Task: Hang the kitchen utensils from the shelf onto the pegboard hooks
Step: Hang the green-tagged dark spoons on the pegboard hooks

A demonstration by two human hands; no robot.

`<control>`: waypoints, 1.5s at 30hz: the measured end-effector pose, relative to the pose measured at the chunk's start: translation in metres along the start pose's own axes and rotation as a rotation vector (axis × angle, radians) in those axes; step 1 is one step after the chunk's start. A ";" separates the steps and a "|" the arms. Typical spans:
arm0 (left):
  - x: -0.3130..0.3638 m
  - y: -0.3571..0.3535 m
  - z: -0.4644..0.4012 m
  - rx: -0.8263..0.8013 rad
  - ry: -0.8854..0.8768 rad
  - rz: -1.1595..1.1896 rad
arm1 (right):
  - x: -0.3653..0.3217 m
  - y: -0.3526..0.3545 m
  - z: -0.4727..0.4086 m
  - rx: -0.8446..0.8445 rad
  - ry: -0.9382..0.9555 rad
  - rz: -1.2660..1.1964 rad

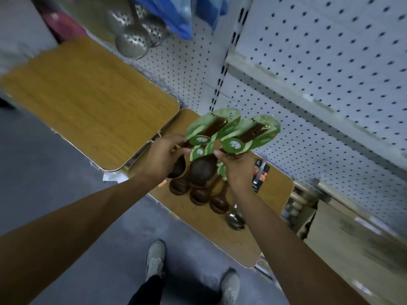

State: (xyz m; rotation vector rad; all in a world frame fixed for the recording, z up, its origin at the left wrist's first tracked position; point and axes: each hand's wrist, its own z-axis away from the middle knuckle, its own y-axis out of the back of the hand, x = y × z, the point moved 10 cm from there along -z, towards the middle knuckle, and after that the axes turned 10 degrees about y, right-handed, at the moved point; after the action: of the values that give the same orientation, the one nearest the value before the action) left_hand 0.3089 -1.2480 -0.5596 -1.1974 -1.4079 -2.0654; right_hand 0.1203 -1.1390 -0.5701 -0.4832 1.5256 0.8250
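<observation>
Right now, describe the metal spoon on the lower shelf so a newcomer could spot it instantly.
Start at the lower wooden shelf below the white pegboard. A row of dark wooden spoons lies on it beneath the hands. The metal spoon lies at the right end of that row, by the right forearm; it is the only shiny silver one among brown bowls.

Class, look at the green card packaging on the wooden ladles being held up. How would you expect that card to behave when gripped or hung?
The green card looks thin, so it would probably flex rather than stay stiff. The dark wooden ladle under it likely carries most of the weight, pulling bowl-down from a hook. Its glossy surface may feel slightly slippery in the left hand.
</observation>
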 end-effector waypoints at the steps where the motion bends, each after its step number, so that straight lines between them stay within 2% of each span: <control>1: 0.012 0.003 0.009 0.000 0.018 0.014 | -0.014 0.012 0.006 -0.020 0.032 -0.008; 8: 0.144 -0.002 0.075 -0.092 -0.008 0.182 | -0.098 0.117 0.047 -0.062 0.088 -0.010; 16: 0.273 -0.048 0.159 -0.213 -0.193 0.135 | -0.180 0.257 0.116 0.008 0.165 0.004; 24: 0.372 -0.100 0.231 -0.420 -0.279 0.161 | -0.203 0.374 0.198 0.069 0.212 -0.035; 29: 0.379 -0.133 0.265 -0.482 -0.220 0.279 | -0.191 0.427 0.236 0.130 0.199 -0.004; 34: 0.360 -0.154 0.294 -0.484 -0.162 0.361 | -0.174 0.447 0.260 0.101 0.165 0.061; 38: 0.365 -0.171 0.300 -0.519 -0.154 0.301 | -0.162 0.461 0.270 0.114 0.151 0.069; 45: 0.413 -0.198 0.305 -0.576 -0.247 0.222 | -0.155 0.495 0.273 0.160 0.151 -0.038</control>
State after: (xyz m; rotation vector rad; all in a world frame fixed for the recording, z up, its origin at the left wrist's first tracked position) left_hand 0.0696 -0.8273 -0.2981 -1.7911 -0.7239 -2.2885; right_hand -0.0333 -0.6396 -0.3036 -0.4627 1.7013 0.6428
